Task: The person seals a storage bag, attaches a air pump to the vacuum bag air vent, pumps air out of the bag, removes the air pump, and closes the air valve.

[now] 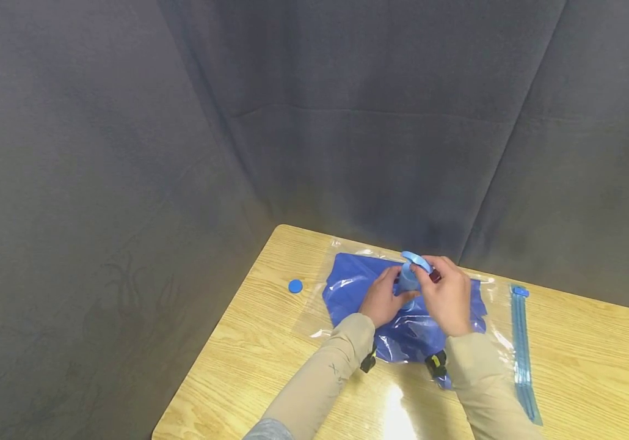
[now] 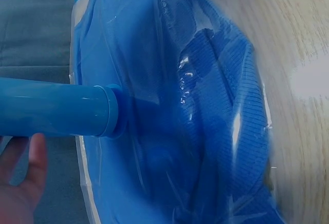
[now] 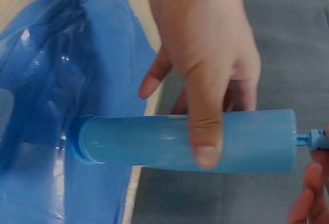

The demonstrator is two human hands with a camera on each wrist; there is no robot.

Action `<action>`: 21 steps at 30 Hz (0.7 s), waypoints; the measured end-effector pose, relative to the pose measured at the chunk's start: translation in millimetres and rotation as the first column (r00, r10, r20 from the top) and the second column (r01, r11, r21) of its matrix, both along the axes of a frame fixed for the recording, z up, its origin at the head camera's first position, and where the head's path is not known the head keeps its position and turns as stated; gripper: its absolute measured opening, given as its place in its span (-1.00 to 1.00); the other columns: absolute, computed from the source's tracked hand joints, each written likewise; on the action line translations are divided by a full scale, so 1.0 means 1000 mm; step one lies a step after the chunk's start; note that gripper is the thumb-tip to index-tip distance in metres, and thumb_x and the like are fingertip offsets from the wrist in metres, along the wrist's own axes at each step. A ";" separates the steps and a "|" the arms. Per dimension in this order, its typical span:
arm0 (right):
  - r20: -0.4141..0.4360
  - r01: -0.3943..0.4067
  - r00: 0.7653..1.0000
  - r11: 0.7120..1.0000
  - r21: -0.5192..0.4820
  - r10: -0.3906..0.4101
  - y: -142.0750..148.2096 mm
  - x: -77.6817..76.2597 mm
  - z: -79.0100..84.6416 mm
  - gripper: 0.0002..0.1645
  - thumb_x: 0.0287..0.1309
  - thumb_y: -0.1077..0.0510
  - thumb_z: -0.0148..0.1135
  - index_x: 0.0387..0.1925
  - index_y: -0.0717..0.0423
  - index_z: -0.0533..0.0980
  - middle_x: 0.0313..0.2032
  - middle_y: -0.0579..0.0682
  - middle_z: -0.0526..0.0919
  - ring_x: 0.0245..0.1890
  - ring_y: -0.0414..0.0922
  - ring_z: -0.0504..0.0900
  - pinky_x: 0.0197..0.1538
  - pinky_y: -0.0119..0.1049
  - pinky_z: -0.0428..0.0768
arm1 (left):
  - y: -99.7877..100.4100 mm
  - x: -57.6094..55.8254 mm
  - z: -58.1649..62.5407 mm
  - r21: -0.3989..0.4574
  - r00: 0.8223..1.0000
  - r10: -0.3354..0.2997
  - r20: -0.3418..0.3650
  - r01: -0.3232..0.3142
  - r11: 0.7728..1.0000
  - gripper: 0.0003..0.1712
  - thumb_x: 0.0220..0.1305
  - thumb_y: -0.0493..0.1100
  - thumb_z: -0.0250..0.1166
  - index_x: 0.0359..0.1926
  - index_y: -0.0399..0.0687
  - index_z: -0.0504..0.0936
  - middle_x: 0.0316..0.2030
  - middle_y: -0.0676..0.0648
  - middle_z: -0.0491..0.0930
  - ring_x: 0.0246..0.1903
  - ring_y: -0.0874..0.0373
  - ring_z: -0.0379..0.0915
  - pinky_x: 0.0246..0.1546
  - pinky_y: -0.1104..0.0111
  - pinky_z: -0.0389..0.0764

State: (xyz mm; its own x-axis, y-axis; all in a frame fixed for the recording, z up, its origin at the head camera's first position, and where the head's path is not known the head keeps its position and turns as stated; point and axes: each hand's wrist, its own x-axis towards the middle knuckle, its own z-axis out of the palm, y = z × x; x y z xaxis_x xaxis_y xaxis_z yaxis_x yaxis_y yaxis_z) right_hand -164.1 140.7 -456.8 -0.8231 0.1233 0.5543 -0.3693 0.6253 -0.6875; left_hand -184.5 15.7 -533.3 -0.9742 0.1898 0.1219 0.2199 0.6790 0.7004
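Gray cloth point(image 1: 358, 153) hangs behind the wood desk point(image 1: 221, 366). A clear bag point(image 1: 312, 321) w/ blue fabric point(image 1: 347, 278) in it lies on top, & a blue pump point(image 3: 257, 142) stands on the bag. L hand point(image 1: 383, 300) has its fingers clamped round the pump; R hand point(image 1: 447, 297) has its fingers on the handle point(image 1: 417, 261), gripping it. Blue disc point(image 1: 295, 286) lies nearby.

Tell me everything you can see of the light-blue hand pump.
The pump is a smooth, glossy cylinder, apparently plastic, with a wider collar at its foot, a thin rod at the other end and a curved handle on top. It stands roughly upright, its foot against the clear bag with blue fabric inside. The left hand grips the barrel; the right hand holds the handle. A short length of rod shows.
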 end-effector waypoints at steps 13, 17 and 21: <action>0.037 -0.003 0.999 1.000 0.006 0.003 0.001 0.000 -0.010 -0.81 -0.03 0.22 0.47 -0.32 0.20 0.67 -0.49 0.08 0.67 -0.55 -0.19 0.46 -0.48 -0.59 0.29 | -0.001 -0.002 -0.005 0.001 1.000 -0.005 -0.024 0.005 1.000 -0.38 0.20 0.14 0.32 0.20 0.02 0.41 0.05 0.02 0.56 0.03 0.14 0.56 0.07 0.40 0.54; 0.052 0.003 0.999 1.000 0.006 -0.003 0.000 0.001 -0.011 -0.80 -0.02 0.22 0.46 -0.30 0.20 0.67 -0.49 0.08 0.67 -0.54 -0.19 0.46 -0.48 -0.59 0.29 | -0.001 -0.002 -0.007 0.008 1.000 -0.009 -0.023 0.009 1.000 -0.38 0.20 0.15 0.32 0.20 0.02 0.41 0.05 0.02 0.56 0.04 0.13 0.56 0.07 0.40 0.54; 0.056 0.007 0.998 1.000 0.007 -0.007 0.001 0.001 -0.011 -0.80 -0.02 0.22 0.46 -0.30 0.19 0.67 -0.51 0.07 0.66 -0.54 -0.19 0.46 -0.50 -0.59 0.28 | -0.001 -0.002 -0.008 0.013 1.000 -0.014 -0.024 0.014 1.000 -0.39 0.20 0.14 0.32 0.20 0.03 0.41 0.05 0.02 0.56 0.04 0.14 0.57 0.07 0.41 0.54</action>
